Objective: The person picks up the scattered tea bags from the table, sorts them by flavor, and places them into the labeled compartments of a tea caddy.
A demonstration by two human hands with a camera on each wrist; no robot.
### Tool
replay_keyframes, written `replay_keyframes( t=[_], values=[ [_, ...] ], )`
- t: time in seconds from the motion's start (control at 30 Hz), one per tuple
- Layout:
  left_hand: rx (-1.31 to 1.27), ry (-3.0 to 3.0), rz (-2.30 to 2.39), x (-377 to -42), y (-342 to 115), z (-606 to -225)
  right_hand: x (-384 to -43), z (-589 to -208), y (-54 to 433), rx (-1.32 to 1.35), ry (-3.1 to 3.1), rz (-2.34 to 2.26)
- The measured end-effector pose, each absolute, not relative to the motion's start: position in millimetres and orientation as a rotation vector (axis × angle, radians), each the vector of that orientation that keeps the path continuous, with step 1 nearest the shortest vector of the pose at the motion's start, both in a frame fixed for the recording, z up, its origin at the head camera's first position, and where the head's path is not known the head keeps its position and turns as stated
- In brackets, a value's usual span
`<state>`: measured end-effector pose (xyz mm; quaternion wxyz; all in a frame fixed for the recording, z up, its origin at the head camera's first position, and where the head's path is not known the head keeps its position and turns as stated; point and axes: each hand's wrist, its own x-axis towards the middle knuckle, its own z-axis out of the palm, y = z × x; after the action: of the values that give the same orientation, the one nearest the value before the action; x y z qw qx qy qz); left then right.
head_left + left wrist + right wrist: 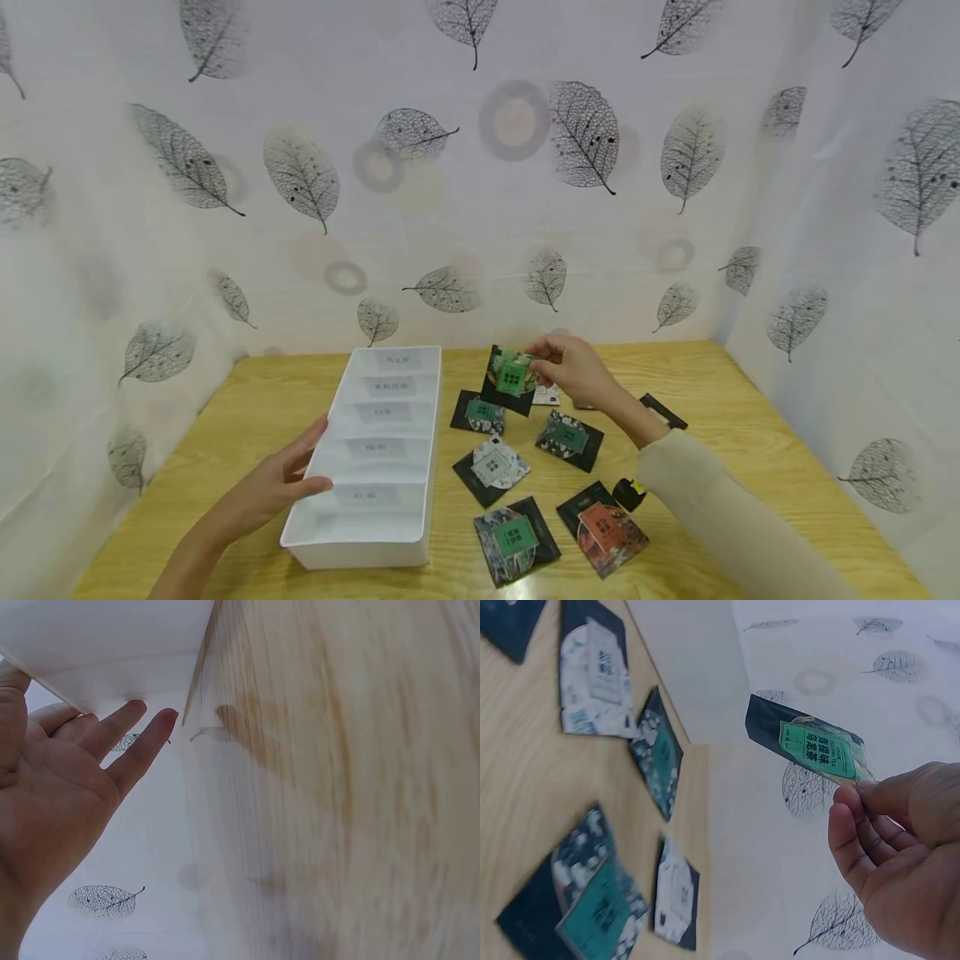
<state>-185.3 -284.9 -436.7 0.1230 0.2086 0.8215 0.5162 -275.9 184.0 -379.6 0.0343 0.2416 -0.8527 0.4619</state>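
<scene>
My right hand [573, 367] pinches a black tea sachet [510, 379] with a green label by its edge, held up above the table. In the right wrist view, thumb and fingertips meet on one end of that sachet [810, 742]. Beside the long white divided box [360, 533], my left hand [273, 483] touches its left side, fingers fairly straight and thumb at the rim. The left wrist view shows this hand [67, 765] with fingers spread against the box wall [112, 645]. Several compartments run along the box, each with a pale label.
Several sachets lie right of the box, among them a white-patterned one [491, 471], a red-labelled one [602, 528] and a green-labelled one [516, 540]. A small black item [628, 494] with yellow lies by my right sleeve. A leaf-printed curtain [480, 208] surrounds the wooden table [247, 417].
</scene>
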Motion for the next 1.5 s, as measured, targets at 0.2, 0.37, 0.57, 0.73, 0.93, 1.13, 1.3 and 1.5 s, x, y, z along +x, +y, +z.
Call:
replay_keyframes(
  t=[0.2,0.37,0.57,0.73,0.93,1.13,1.3,1.5],
  values=[
    [0.604,2.409,1.500,-183.2,-285.4,-434.9,-291.1,-365.1,158.8,0.781,-2.614,1.364],
    [0.621,2.401,1.501,-183.6,-285.4,-433.3,-303.9,-359.2,139.9,0.776,-2.581,1.306],
    [0.604,2.395,1.501,-184.6,-285.9,-434.6,-315.8,-356.3,113.3,0.793,-2.486,1.282],
    [0.595,2.422,1.475,-184.2,-287.3,-436.5,-320.9,-354.1,88.1,0.815,-2.413,1.253],
    [0.616,2.452,1.480,-184.7,-287.2,-438.1,-326.7,-355.7,64.6,0.822,-2.346,1.172],
    [0.623,2.414,1.509,-185.2,-285.4,-437.1,-329.9,-364.9,46.8,0.869,-2.234,1.088],
    [0.558,2.370,1.524,-186.0,-284.7,-435.8,-327.6,-376.0,35.3,0.913,-2.153,1.041],
    [0.565,2.380,1.518,-185.4,-286.0,-436.1,-322.4,-391.5,27.0,0.960,-2.247,0.881]
  ],
)
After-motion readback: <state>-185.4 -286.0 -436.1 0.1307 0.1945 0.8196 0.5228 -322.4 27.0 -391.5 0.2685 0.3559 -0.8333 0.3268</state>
